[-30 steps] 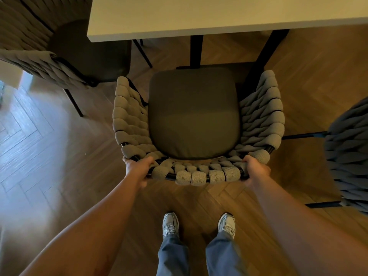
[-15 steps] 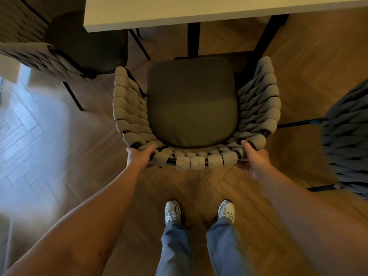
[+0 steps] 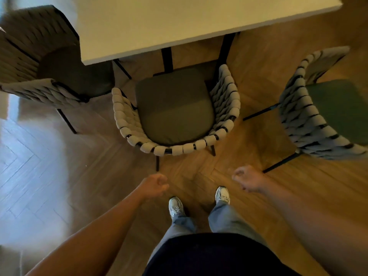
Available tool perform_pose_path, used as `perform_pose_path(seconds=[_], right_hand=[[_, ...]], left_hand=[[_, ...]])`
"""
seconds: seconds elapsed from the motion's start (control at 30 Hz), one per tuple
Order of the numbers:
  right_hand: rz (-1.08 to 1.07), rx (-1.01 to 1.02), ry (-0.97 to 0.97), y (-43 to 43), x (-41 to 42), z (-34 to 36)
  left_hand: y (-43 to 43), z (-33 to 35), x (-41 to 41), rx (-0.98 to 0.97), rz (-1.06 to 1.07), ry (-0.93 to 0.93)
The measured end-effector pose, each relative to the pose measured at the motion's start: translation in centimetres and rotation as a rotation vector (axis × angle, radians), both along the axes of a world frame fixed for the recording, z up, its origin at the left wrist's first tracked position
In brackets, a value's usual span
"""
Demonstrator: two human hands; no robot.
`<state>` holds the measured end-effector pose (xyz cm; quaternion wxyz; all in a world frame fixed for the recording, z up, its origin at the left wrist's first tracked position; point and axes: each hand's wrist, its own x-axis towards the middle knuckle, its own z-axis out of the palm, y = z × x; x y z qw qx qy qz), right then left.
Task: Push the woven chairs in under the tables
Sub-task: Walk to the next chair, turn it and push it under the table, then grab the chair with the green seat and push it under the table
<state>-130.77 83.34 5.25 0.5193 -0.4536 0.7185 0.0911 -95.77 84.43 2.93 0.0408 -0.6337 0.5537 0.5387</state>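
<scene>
A woven chair (image 3: 175, 108) with a dark green cushion stands in front of me, the front of its seat just at the pale table's edge (image 3: 179, 22). A second woven chair (image 3: 45, 62) sits at the table's left end, partly under the top. A third woven chair (image 3: 316, 108) stands out on the floor at the right, away from the table. My left hand (image 3: 154, 185) and my right hand (image 3: 248, 179) hang loosely curled above the floor, short of the middle chair's back, holding nothing.
The floor is herringbone wood (image 3: 59, 176), with bright glare at the left. My two feet in pale shoes (image 3: 199, 202) stand just behind the middle chair. Black table legs (image 3: 167, 58) rise beyond the chair seat.
Both hands have let go of the middle chair's woven back and drawn back toward me. The view has pulled back, so the right chair shows more fully.
</scene>
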Motion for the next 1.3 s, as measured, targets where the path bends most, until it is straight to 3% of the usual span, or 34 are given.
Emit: perform_pose_path(seconds=[0.2,0.5,0.7,0.83,1.1,1.3], right_hand=[[-0.218,-0.023,-0.032,7.8,-0.2,2.1],[-0.487,-0.039,-0.065,18.3,-5.0,0.3],[-0.635,-0.005,-0.095,24.2,-10.6,-1.2],[-0.710,0.006,-0.102,26.7,-14.6,-1.7],[-0.804,0.028,-0.102,23.9,-21.0,-1.5],[-0.953,-0.004,-0.145,15.1,-28.0,-2.5]], left_hand=[[3.1,1.2,-2.4,0.009,-0.168,0.026],[2.2,1.3,-6.8,0.039,-0.454,-0.118],[0.8,2.2,-14.9,0.011,-0.598,-0.184],[0.8,2.1,-22.9,-0.016,-0.677,-0.134],[-2.9,2.2,-36.6,-0.057,-0.784,-0.036],[-14.8,1.2,-47.8,-0.194,-0.888,-0.023]])
